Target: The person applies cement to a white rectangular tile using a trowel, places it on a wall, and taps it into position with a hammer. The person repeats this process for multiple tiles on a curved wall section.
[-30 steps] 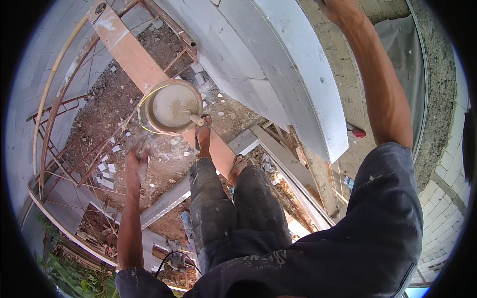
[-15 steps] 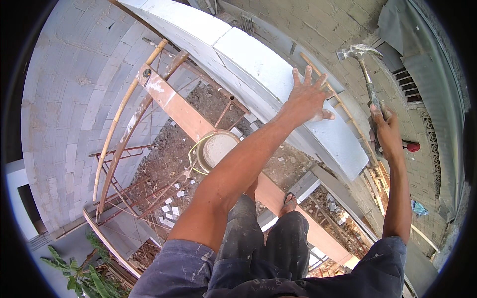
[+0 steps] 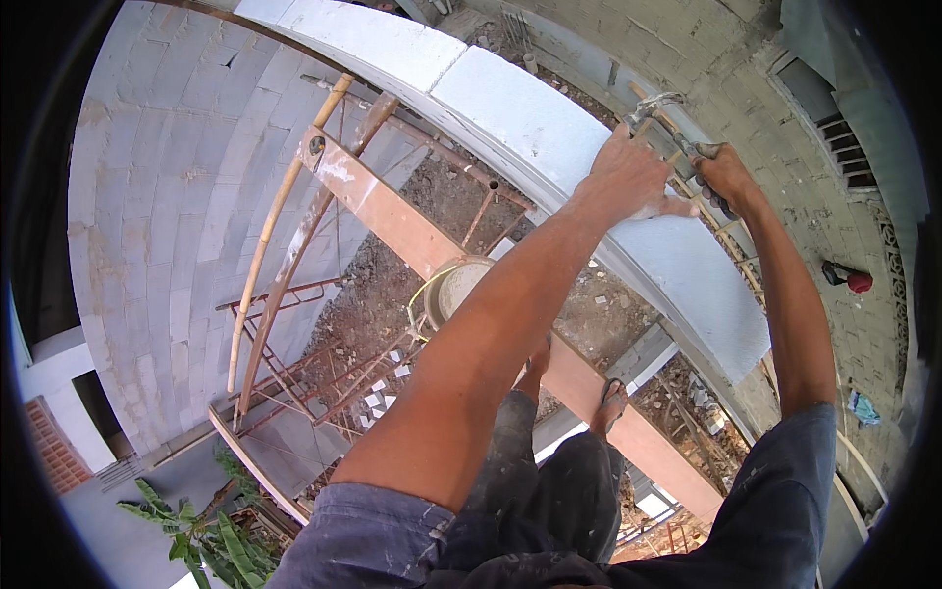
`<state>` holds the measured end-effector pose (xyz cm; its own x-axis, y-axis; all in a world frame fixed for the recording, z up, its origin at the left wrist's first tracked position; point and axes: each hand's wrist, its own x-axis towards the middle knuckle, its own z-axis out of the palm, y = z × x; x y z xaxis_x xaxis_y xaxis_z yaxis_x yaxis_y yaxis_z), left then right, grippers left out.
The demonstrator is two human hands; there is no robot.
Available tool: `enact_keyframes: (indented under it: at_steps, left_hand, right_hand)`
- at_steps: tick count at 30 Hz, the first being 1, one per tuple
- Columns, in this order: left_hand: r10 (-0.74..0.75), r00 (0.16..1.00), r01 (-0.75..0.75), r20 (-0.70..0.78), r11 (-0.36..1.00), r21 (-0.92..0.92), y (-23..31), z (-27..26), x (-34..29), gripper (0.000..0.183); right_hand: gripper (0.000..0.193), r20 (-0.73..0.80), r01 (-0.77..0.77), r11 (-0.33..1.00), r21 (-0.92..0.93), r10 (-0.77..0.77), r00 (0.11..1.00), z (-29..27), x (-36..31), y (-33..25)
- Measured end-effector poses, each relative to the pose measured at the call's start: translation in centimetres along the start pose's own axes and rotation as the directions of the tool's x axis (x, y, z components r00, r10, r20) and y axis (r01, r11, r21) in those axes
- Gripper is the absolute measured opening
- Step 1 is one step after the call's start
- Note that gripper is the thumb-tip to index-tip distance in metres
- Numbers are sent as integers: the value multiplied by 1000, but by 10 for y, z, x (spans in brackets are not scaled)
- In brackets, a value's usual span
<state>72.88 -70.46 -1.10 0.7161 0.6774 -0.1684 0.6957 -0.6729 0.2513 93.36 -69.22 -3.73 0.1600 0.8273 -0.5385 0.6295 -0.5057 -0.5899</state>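
Observation:
My left hand (image 3: 633, 177) lies on the top of a white block wall (image 3: 530, 110); its thumb stretches out to the side, and the fingertips are partly out of sight at the block's far edge. To the right of it, my right hand (image 3: 728, 182) is closed round the handle of a claw hammer (image 3: 659, 101). The hammer's metal head is just beyond my left fingers, over the far side of the wall. From this view I cannot tell whether the head touches the block.
I stand on a narrow wooden plank (image 3: 392, 218) above rubble-strewn ground. A bucket (image 3: 432, 302) of pale mix sits on it, partly behind my left forearm. Bamboo and metal scaffold poles (image 3: 280, 211) stand left, before a grey block wall (image 3: 167, 196). A bamboo ladder (image 3: 731, 243) is beyond the white wall.
The hammer has swung down and left from its raised position to near my left hand. My left fingers, spread before, are now drawn together toward the block's far edge. The whole view has shifted slightly.

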Motion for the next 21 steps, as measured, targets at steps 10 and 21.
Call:
enact_keyframes:
  at_steps: [10, 21]
  left_hand:
    - [19, 998, -19, 58, 1000, 3, -6, -5, -1, 80]
    - [-13, 992, 8, 124, 999, 39, -5, -6, 0, 76]
  right_hand:
    - [36, 29, -14, 996, -90, 16, 999, 17, 18, -19]
    - [50, 19, 76, 984, -160, -74, 997, 27, 23, -4]
